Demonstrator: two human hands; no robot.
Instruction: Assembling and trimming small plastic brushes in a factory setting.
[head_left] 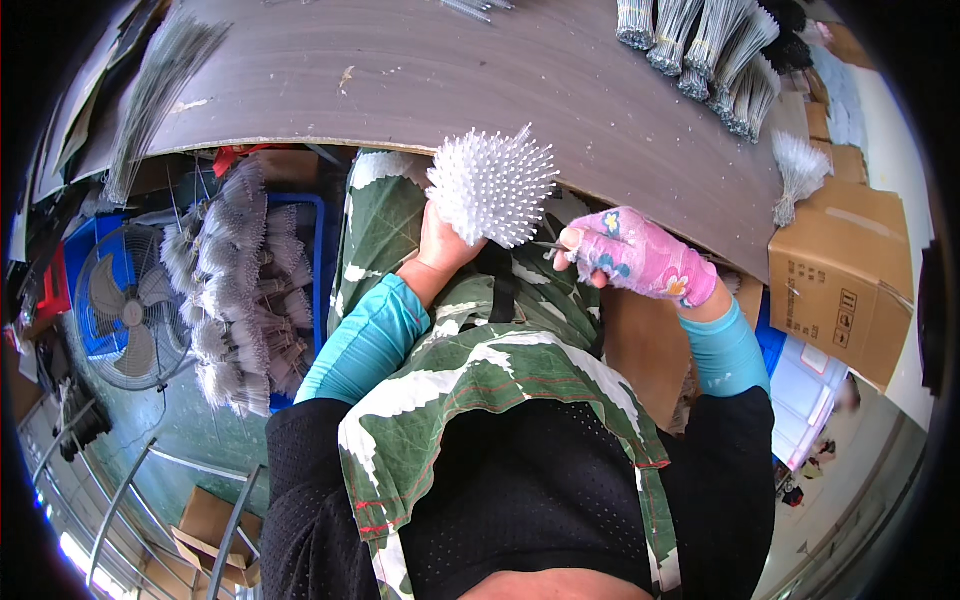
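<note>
A round bunch of thin stems with white, bead-like tips (492,187) stands up in front of my lap, beside the table edge. My left hand (446,245) is closed around it from below, and the bunch hides most of the fingers. To its right, my right hand (635,258) wears a pink flowered fingerless glove. Its thumb and fingers are pinched on a thin dark object (545,246) whose end points at the lower side of the bunch. What kind of object it is, I cannot make out.
Several bundles of grey wire stems (705,50) lie on the brown table (400,80); more loose stems (165,85) hang at its left. A fan (132,310) and heaped white-tipped bunches (235,290) are at left. A cardboard box (840,280) with a white bunch (797,175) is at right.
</note>
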